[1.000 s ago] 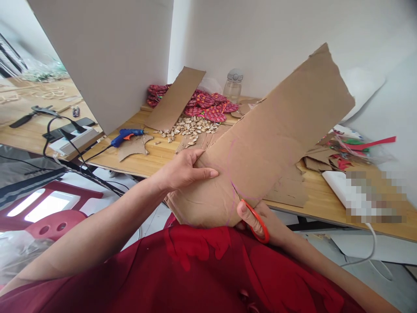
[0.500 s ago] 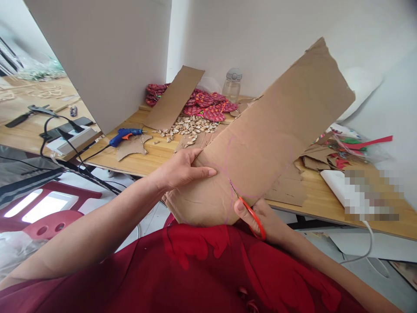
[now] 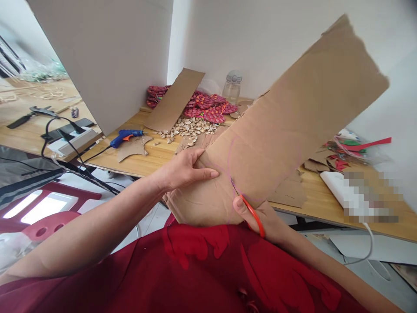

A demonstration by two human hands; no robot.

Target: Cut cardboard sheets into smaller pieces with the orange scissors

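A long sheet of brown cardboard slants up to the right in front of me, its lower end by my red clothing. My left hand grips its left edge, thumb on top and the other fingers hidden underneath. Orange-handled scissors are in my right hand, closed around the handle at the cardboard's near edge. Their blade tips lie on the cardboard along a faint purple curved line; how much of the blades is underneath I cannot tell.
On the wooden desk are a blue glue gun, cardboard scraps, a pile of shells, red mesh bags, a cardboard strip and a bottle. A power strip sits left, a white device right.
The cardboard's far end has swung upward and to the right, away from the desk. Both hands keep their hold, and the scissors have shifted only slightly.
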